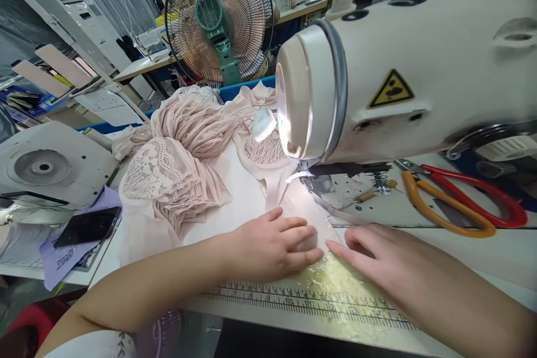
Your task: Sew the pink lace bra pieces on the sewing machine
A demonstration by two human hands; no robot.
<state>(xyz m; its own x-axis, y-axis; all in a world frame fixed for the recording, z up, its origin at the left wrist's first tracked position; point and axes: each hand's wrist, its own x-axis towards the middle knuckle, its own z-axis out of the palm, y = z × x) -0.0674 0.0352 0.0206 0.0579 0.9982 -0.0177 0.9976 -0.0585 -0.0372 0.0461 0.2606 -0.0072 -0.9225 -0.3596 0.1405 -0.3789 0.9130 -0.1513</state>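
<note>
My left hand (272, 246) lies flat with fingers stretched out on a strip of pale pink fabric (251, 201) just in front of the sewing machine's presser foot (319, 184). My right hand (377, 257) rests flat beside it, fingers extended, fingertips almost touching those of the left. The fabric runs back into a heap of pink lace garments (184, 145). The white sewing machine head (398, 67) looms above on the right, its lamp lit.
Scissors with red and orange handles (457, 201) lie on the machine bed at right. A ruler strip (302, 296) runs along the table's front edge. A black phone (88, 226) sits on purple paper at left. A standing fan (218, 17) is behind.
</note>
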